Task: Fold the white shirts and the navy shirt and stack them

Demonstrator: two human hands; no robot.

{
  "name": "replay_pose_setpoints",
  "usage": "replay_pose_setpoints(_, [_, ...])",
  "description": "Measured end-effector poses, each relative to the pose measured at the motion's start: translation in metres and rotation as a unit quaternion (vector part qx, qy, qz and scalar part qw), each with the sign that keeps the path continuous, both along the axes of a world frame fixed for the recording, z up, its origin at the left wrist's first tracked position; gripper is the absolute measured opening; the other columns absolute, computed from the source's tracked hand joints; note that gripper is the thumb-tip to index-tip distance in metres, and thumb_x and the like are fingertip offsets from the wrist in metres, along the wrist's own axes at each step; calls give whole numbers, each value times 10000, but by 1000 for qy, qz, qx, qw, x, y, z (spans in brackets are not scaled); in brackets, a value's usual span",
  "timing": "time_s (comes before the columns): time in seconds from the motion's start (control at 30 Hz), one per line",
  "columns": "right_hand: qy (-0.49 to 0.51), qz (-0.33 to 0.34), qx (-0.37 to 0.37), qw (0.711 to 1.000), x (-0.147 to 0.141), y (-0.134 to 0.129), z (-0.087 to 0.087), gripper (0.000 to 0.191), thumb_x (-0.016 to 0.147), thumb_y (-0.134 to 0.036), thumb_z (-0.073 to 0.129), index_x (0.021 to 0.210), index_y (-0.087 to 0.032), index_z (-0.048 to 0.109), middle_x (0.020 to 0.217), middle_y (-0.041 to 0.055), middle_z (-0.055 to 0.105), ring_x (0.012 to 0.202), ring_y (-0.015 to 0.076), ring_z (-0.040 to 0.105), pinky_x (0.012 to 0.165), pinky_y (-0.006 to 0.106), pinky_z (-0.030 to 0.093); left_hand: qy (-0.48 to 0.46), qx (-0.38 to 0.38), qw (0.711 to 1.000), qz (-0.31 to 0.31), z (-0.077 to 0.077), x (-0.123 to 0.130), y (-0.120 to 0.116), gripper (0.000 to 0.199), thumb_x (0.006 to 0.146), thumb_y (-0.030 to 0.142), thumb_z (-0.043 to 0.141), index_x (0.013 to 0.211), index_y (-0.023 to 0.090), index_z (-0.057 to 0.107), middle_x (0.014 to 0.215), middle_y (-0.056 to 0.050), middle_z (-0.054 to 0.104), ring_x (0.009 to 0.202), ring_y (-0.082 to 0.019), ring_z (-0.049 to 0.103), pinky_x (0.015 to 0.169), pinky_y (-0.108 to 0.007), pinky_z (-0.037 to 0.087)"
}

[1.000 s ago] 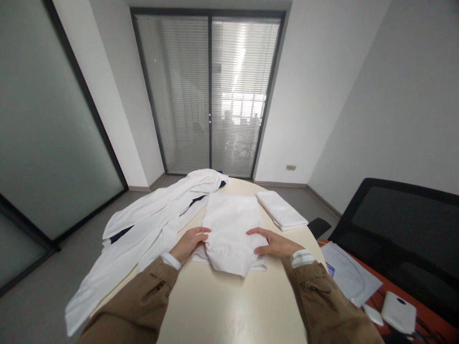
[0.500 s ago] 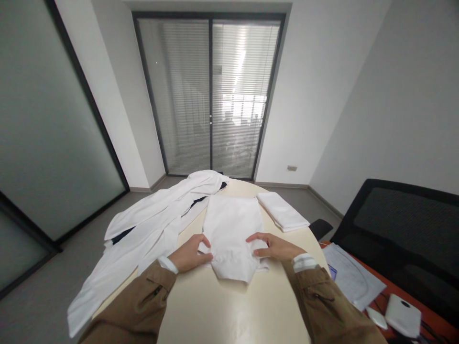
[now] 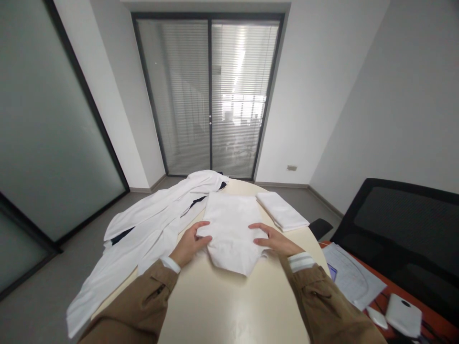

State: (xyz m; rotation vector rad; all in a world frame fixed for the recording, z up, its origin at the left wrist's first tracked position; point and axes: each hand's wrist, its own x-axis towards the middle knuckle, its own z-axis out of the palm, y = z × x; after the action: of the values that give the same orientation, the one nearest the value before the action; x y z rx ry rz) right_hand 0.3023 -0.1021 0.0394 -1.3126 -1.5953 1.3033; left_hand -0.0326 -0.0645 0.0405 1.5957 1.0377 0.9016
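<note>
A partly folded white garment (image 3: 233, 215) lies in front of me on the cream table (image 3: 229, 310), its near end tapering to a loose, creased edge. At its left side, my left hand (image 3: 191, 242) grips the cloth, thumb and forefinger on top and the other fingers out of sight. My right hand (image 3: 276, 239) holds the opposite side in a similar way, with its thumb and forefinger over the fabric. Beyond my right hand rests a neatly folded white garment (image 3: 282, 211).
Several white garments (image 3: 158, 229) with dark parts are heaped along the table's left side and hang over the edge. To the right are a black mesh chair (image 3: 401, 234), papers (image 3: 353, 274), a white mouse (image 3: 377, 317) and a white device (image 3: 403, 315) on a red-orange surface.
Both hands have shifted slightly away from me, and the near end of the garment has moved the same way. The folded garment and the heap on the left have stayed put.
</note>
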Motion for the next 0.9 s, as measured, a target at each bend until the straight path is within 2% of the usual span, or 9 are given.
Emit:
replay_pose_setpoints(0.1, [-3,32,-38,999,0,-3,3,554,699,-392,782,1187,-221,581,882,-3,647,769,177,623,708,301,515,24,-11,999,-37,-3,-3,1,496,702,493,731,1041,141,654,732,-11,646,647,-164,579,642,-265,430])
replay_pose_setpoints(0.2, [-4,41,-31,999,-3,-5,5,630,687,-394,794,1243,-223,553,973,23,671,867,213,639,786,343,526,154,48,986,-31,-4,0,-5,324,723,466,710,859,174,671,674,7,609,637,-167,558,647,-266,416])
replay_pose_setpoints(0.3, [-26,56,5,998,-6,-8,9,803,657,-391,835,1369,-244,495,1253,70,626,1144,267,583,993,400,468,200,93,975,1,-4,7,-14,348,745,436,709,994,196,666,778,-13,658,679,-181,594,699,-276,440])
replay_pose_setpoints(0.4, [-53,73,14,996,-6,-10,13,800,633,-376,858,1354,-250,534,1318,68,596,1204,281,549,1055,410,424,188,121,975,13,-1,10,-19,447,716,371,748,1126,212,670,937,-53,700,836,-217,640,806,-294,460])
replay_pose_setpoints(0.47, [-51,74,11,996,-5,-10,12,682,663,-377,836,1284,-247,586,1249,57,624,1117,267,591,991,393,468,167,118,979,15,1,10,-18,409,731,337,735,1117,208,697,979,-61,717,856,-221,647,833,-300,467])
replay_pose_setpoints(0.53, [-35,58,10,998,-3,-9,10,590,690,-393,812,1223,-243,610,1158,45,646,1004,244,623,891,366,513,129,104,986,13,3,9,-17,365,773,345,704,1108,201,714,992,-58,727,774,-193,641,796,-291,480])
replay_pose_setpoints(0.67, [43,-25,23,998,-2,-8,6,576,721,-465,779,1224,-270,576,1187,41,622,999,236,627,857,354,535,16,30,999,-5,2,12,-15,522,843,460,645,1278,172,620,774,-19,682,514,-108,527,563,-240,452])
replay_pose_setpoints(0.77, [99,-52,21,993,-6,-8,7,664,754,-508,748,1340,-319,500,1307,53,575,1115,261,605,900,378,534,-85,-41,995,-22,2,18,-15,745,785,493,709,1413,189,446,734,24,635,492,-88,519,493,-205,445])
replay_pose_setpoints(0.9, [88,-37,64,993,-7,-8,11,975,637,-445,856,1477,-326,374,1384,85,535,1199,286,560,959,392,499,-170,-59,983,26,2,27,-14,925,660,396,831,1438,226,360,924,-5,668,677,-115,634,622,-236,544])
